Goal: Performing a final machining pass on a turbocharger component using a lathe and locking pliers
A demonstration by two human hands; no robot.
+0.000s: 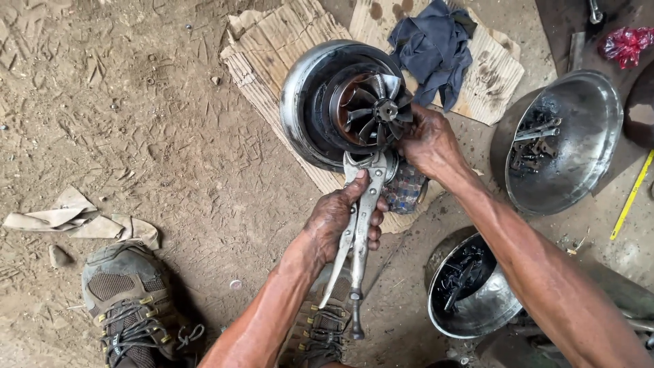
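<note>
At the far left, scraps of torn cardboard (75, 221) lay on the dirt floor (136, 102), and just below them a worn lace-up shoe (129, 307) stood on the same ground. Further right, the left hand (338, 221) was wrapped tight around the handles of silver locking pliers (359, 232), thumb pointing up toward the head of the tool. The pliers' head met the lower edge of a turbocharger housing (306, 95), a round grey metal shell resting on a flattened sheet of corrugated cardboard (272, 48). A bladed turbine wheel (377, 109) sat in the middle of the housing. The right hand (429, 143) gripped the housing's right side, fingers curled against it beside the wheel. A dark blue rag (432, 48) lay behind. To the right stood 2 metal bowls, one (579, 143) higher and one (477, 293) lower, each holding dark greasy parts
</note>
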